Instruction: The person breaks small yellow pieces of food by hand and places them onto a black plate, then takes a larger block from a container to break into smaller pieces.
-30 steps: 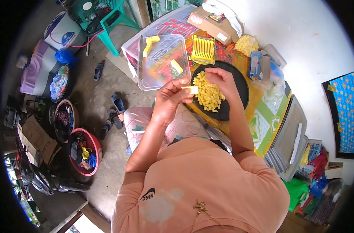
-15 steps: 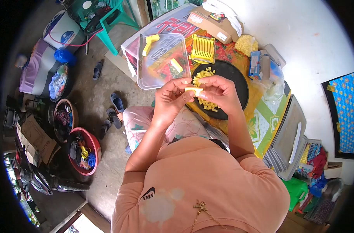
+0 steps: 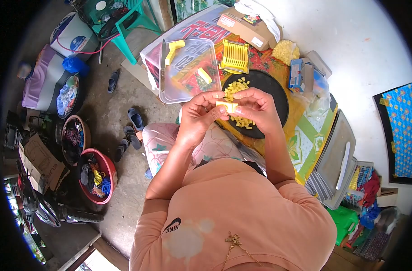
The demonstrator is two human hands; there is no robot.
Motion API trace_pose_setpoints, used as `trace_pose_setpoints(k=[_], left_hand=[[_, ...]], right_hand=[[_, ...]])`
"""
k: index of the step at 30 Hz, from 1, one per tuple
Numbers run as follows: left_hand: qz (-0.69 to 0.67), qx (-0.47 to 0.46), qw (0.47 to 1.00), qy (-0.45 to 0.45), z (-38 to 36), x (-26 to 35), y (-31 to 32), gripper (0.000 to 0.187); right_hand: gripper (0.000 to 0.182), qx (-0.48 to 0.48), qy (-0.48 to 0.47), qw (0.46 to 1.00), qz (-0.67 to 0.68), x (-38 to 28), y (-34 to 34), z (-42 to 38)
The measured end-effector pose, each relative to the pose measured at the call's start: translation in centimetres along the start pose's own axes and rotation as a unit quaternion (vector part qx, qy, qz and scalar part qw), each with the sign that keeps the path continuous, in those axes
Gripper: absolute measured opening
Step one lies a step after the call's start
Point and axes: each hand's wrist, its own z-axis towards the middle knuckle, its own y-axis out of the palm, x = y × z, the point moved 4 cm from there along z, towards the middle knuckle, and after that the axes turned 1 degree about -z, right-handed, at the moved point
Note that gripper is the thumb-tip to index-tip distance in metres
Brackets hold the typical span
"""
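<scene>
My left hand [image 3: 197, 115] and my right hand [image 3: 259, 109] meet in front of me, each pinching an end of a small pale yellow block [image 3: 226, 107] between thumb and fingers. Beneath them lies a round black tray [image 3: 274, 101] with many small yellow cubes [image 3: 236, 86] heaped on its left side. Just beyond the tray sits a yellow slicer [image 3: 235, 56] with parallel bars. To its left, a clear plastic container [image 3: 181, 88] holds a few larger yellow pieces [image 3: 205, 75]. My fingers partly cover the block and some cubes.
A cardboard box [image 3: 249, 29] stands at the table's back, near a bag of yellow bits [image 3: 286, 52] and a blue box [image 3: 296, 74]. Grey panels [image 3: 334, 153] lean at the right. Basins of clothes [image 3: 110, 174] and slippers [image 3: 136, 118] are on the floor at left.
The yellow block has turned slightly between my fingers, so more of its broad face shows. Both hands stay in nearly the same place.
</scene>
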Motion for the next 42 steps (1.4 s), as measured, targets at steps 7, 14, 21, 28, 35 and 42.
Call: trace_pose_setpoints(k=[7,14,21,28,35,42], left_hand=[[-0.031,0.024,0.999,-0.032,0.1,-0.8,-0.7,0.021],[-0.107,0.075,0.986,-0.106,1.0,-3.4,-2.1,0.018],[-0.118,0.079,0.982,-0.127,1.3,-4.6,-2.3,0.022],[-0.076,0.074,0.988,-0.114,1.0,-4.2,-2.1,0.025],[0.018,0.041,0.999,-0.01,0.9,-2.4,-0.7,0.03],[0.013,0.031,0.999,0.007,0.0,-0.5,0.3,0.033]], right_hand=[[0.024,0.09,0.014,0.986,-0.138,2.2,-4.1,0.1],[0.021,0.201,0.068,0.885,-0.415,9.3,-9.9,-0.7],[0.023,0.194,0.068,0.85,-0.485,10.4,-10.5,-0.4],[0.027,0.22,0.02,0.887,-0.405,8.6,-9.2,-0.5],[0.031,0.062,-0.008,0.998,-0.025,2.0,-1.6,-0.6],[0.026,0.029,-0.021,0.999,-0.035,0.9,-0.4,-0.5]])
